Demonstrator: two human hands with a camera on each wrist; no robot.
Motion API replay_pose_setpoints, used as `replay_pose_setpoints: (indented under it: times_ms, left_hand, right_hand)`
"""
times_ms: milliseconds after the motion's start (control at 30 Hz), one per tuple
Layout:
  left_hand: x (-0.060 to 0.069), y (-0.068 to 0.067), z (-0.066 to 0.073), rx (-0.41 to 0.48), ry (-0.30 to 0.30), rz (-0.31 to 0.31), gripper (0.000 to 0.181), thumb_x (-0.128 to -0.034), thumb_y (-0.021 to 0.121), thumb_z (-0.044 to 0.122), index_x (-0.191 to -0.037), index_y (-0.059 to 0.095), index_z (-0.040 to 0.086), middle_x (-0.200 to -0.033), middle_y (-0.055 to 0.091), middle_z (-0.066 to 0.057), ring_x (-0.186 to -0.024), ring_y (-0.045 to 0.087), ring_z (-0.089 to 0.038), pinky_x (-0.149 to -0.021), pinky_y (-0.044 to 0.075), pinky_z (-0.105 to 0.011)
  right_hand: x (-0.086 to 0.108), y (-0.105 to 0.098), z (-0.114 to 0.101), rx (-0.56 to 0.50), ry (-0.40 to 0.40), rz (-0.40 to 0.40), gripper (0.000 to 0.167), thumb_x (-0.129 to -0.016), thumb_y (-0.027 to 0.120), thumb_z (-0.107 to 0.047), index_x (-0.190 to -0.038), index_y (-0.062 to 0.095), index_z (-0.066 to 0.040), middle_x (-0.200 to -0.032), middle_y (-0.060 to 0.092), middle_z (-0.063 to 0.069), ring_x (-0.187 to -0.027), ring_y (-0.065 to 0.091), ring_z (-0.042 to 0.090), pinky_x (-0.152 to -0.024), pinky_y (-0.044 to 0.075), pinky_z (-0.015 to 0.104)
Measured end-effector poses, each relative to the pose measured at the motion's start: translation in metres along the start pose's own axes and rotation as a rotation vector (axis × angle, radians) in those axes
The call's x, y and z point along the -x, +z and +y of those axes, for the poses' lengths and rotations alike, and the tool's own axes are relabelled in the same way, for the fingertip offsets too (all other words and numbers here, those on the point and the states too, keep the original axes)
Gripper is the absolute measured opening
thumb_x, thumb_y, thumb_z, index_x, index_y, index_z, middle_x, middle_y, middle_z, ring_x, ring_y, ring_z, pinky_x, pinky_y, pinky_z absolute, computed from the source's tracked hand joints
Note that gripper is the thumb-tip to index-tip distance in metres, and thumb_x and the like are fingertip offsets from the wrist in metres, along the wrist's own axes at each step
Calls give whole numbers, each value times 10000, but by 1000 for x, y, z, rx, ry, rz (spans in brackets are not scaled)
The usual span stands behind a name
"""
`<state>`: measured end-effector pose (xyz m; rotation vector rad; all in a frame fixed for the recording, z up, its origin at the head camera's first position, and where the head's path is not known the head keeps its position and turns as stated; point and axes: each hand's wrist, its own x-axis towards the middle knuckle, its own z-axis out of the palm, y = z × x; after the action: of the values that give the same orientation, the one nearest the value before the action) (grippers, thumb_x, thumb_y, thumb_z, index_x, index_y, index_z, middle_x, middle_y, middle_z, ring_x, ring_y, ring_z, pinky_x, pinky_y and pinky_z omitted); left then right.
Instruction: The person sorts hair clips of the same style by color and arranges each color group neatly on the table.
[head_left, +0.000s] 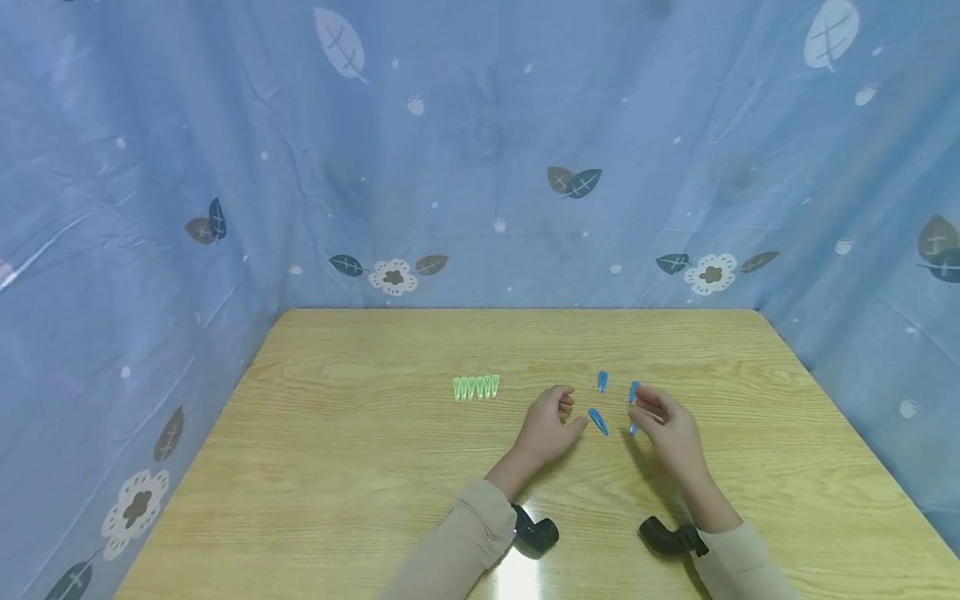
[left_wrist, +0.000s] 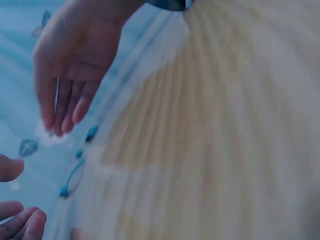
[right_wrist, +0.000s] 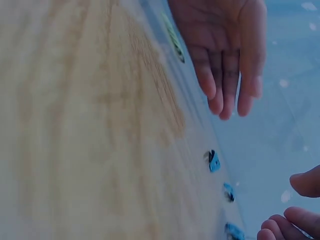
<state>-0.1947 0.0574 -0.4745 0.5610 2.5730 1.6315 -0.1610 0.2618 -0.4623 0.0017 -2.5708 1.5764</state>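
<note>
Both hands are over the table, apart from each other, with several blue snap hair clips (head_left: 598, 421) lying between and around them. My left hand (head_left: 550, 425) is left of the clips, its fingers loosely bent and its thumb pointing toward the nearest one. On the other side, my right hand (head_left: 670, 433) is over two more blue clips, which it partly covers. Neither hand holds anything that I can see. Farther left lies an even row of green snap hair clips (head_left: 476, 387). Three blue clips (right_wrist: 214, 161) show in the right wrist view.
A dark curved device (head_left: 536, 533) is worn at the left wrist, and a similar device (head_left: 667, 537) at the right one. The wooden table (head_left: 337, 467) ends at blue patterned curtains (head_left: 480, 150) at the back and sides.
</note>
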Motion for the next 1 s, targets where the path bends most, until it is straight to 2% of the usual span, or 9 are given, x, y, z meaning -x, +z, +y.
replay_pose_setpoints:
  times_ms: [100, 233, 367, 467, 533, 700, 867, 1000]
  left_hand:
    - [0, 13, 4, 17, -9, -1, 477, -879, 673, 148, -1285, 508, -43, -1077, 577, -77, -945, 567, -142, -821, 487, -188]
    - [-2, 27, 7, -11, -34, 54, 444, -859, 690, 140, -1243, 546, -31, -980, 576, -25, -854, 543, -92, -752, 482, -191]
    - [-4, 35, 10, -76, -78, 109, 420, -842, 717, 155, -1204, 579, -8, -923, 570, 8, -830, 538, -81, -723, 472, -185]
    - [-5, 38, 11, -114, -102, 126, 417, -839, 731, 164, -1193, 588, -5, -912, 567, 14, -826, 541, -83, -709, 473, -186]
    - [-5, 39, 11, -144, -111, 126, 417, -844, 732, 173, -1195, 588, 0, -913, 568, 18, -824, 540, -78, -705, 474, -184]
    - [-9, 40, 14, -245, -97, 107, 414, -855, 727, 214, -1186, 594, 4, -926, 582, 4, -827, 547, -78, -716, 479, -183]
    - [-12, 41, 17, -330, -95, 91, 413, -850, 736, 248, -1159, 609, 4, -995, 623, -46, -875, 586, -121, -754, 497, -198]
    - [-14, 44, 17, -395, -104, 82, 402, -845, 743, 273, -1140, 627, 25, -1035, 642, -48, -934, 605, -141, -789, 503, -199]
  right_hand:
    - [5, -3, 5, 8, 32, 5, 493, -976, 563, -199, -1363, 422, 71, -1341, 493, 258, -1219, 475, 382, -824, 361, 7]
    - [9, -4, 8, 28, 94, 17, 506, -973, 570, -224, -1371, 425, 51, -1328, 515, 240, -1206, 497, 348, -811, 356, 11]
    - [9, -3, 8, 57, 132, 39, 497, -959, 595, -230, -1353, 459, 39, -1288, 551, 229, -1078, 569, 140, -789, 381, 33]
    - [8, -2, 8, 86, 149, 46, 480, -945, 616, -209, -1330, 484, 46, -1259, 570, 231, -969, 553, 15, -766, 407, 55]
    - [8, -1, 9, 109, 155, 49, 470, -939, 623, -191, -1319, 494, 52, -1245, 577, 234, -970, 584, 63, -748, 418, 68]
    - [5, 1, 11, 197, 124, 75, 437, -923, 638, -155, -1280, 525, 70, -1193, 602, 241, -1035, 612, 325, -704, 428, 90]
    - [2, 3, 12, 285, 61, 116, 370, -885, 672, -120, -1173, 593, 98, -1059, 653, 233, -914, 640, 327, -649, 463, 130]
    - [0, 6, 10, 324, 41, 121, 337, -860, 685, -81, -1114, 611, 128, -986, 657, 238, -859, 642, 329, -626, 507, 178]
